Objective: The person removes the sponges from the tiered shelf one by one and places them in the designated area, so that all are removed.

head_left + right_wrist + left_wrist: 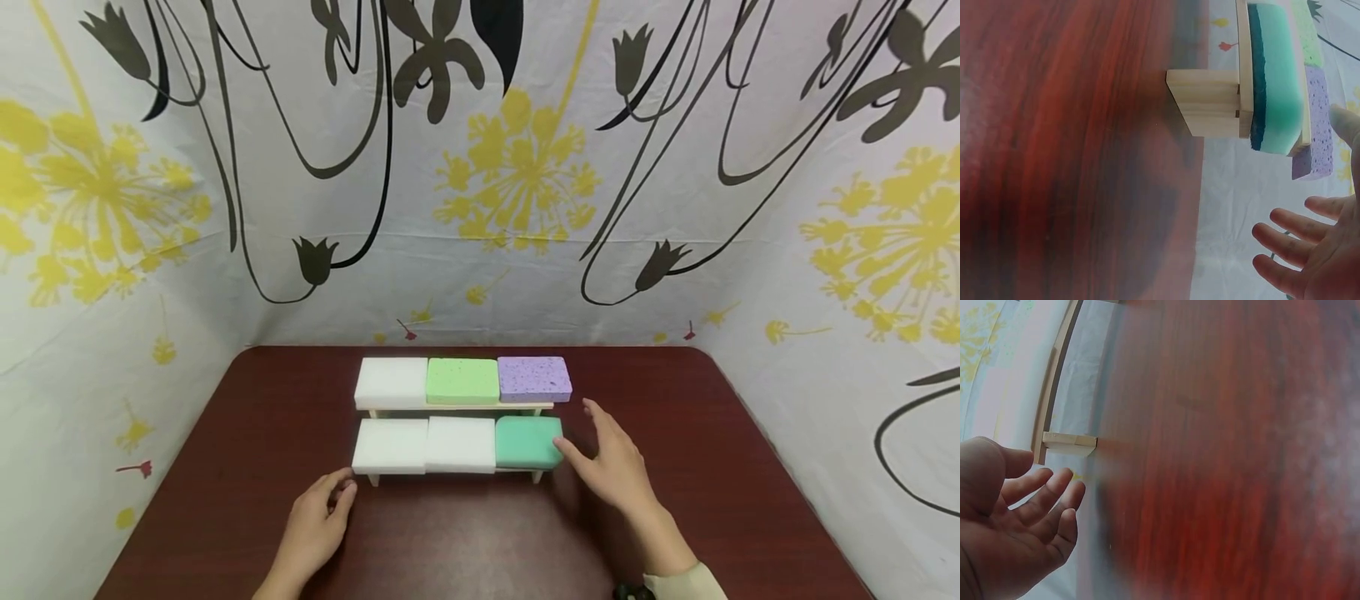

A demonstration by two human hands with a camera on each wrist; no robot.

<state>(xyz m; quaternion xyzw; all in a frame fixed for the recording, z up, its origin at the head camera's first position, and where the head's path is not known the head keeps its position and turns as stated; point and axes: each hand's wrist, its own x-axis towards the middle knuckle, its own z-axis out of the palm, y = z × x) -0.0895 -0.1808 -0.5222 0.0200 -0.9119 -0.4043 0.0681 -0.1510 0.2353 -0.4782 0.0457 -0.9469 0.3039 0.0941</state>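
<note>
Out on the left, the left hand (309,527) hung low beside the near-left corner of the wooden rack (1060,440), fingers loosely bent, thumb standing off from them; whether a fingertip met the corner, I couldn't tell. Just above it, the front-left white block (390,446) sat on the lower tier, the back-left white block (392,382) behind it on the upper one. Next along, the front-middle white block (461,444) lay before the lime sponge (462,381). And on to the right end: the teal sponge (528,442) lay flat on the lower tier, dark layer (1259,81) downward, with the purple sponge (534,379) behind it, up top. Right there came the right hand (618,467), fingers spread wide, thumb tip at the teal sponge's right edge, contact impossible to call! Below its wrist showed a pale sleeve (688,583), all over the dark-red table (450,542).
</note>
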